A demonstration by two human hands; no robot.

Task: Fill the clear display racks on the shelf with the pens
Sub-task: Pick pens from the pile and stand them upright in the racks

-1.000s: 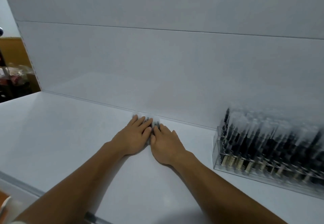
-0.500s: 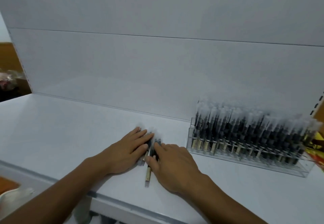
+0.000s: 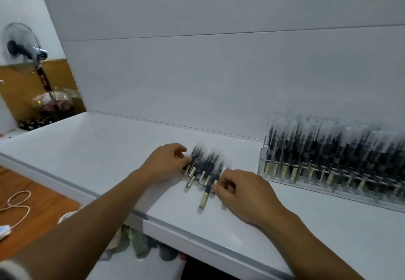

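Note:
Several black pens (image 3: 204,171) with clear caps and pale labels lie in a loose bunch on the white shelf (image 3: 92,148). My left hand (image 3: 165,163) sits at the bunch's left side, its curled fingers pinching the pens there. At the right side, my right hand (image 3: 245,192) has its fingertips curled onto the pens' lower ends. One pen (image 3: 205,198) sticks out toward the front edge. On the shelf at the right, a clear display rack (image 3: 328,176) stands full of upright pens.
The shelf's grey front edge (image 3: 197,236) runs diagonally below my arms. A standing fan (image 3: 24,47) is at the far left, with a white cable (image 3: 15,205) on the wooden floor. Bagged items (image 3: 140,244) sit under the shelf.
Both hands went from lying flat over the pens to curling their fingers on them. The pens have spread out and come nearer the front edge. The view swung left.

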